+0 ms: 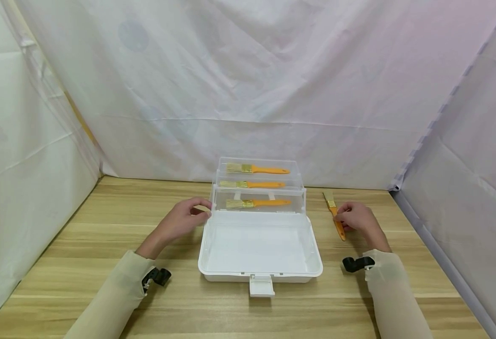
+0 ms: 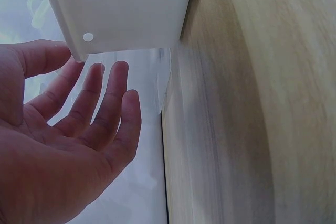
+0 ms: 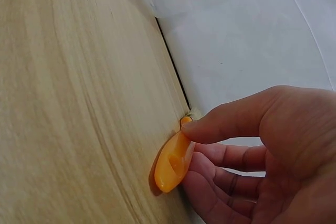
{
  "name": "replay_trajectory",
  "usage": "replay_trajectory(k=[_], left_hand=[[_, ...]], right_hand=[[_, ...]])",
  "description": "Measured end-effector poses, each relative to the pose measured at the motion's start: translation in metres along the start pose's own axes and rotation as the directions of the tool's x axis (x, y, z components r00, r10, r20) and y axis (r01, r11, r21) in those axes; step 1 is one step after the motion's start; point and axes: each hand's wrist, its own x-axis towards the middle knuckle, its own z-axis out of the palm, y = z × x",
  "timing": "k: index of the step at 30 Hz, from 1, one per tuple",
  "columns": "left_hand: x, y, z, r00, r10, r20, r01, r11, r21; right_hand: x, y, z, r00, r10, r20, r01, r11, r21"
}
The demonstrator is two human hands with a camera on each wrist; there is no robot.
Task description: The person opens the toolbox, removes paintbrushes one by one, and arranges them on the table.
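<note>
A white plastic storage box lies open on the table, its base holding nothing. Behind the base, clear stepped trays hold a top paintbrush, a middle paintbrush and a lower paintbrush, all with orange handles. My left hand pinches the box's rear left corner between thumb and forefinger; the other fingers are loosely bent. To the right of the box, my right hand pinches the orange handle of another paintbrush. Its bristles point toward the back, and the handle end is close to the tabletop.
The wood-grain table extends on both sides of the box. A pale cloth hangs along the back edge, with more cloth at both sides. The box's front latch hangs open toward me. Black wrist cameras sit on both sleeves.
</note>
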Motion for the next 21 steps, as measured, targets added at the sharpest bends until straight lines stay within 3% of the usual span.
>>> replay_trajectory(k=[21], left_hand=[[-0.0002, 0.0001, -0.0010, 1.000, -0.007, 0.004, 0.008, 1.000, -0.012]], right_hand=[[-0.0006, 0.0016, -0.0028, 1.000, -0.014, 0.006, 0.014, 1.000, 0.028]])
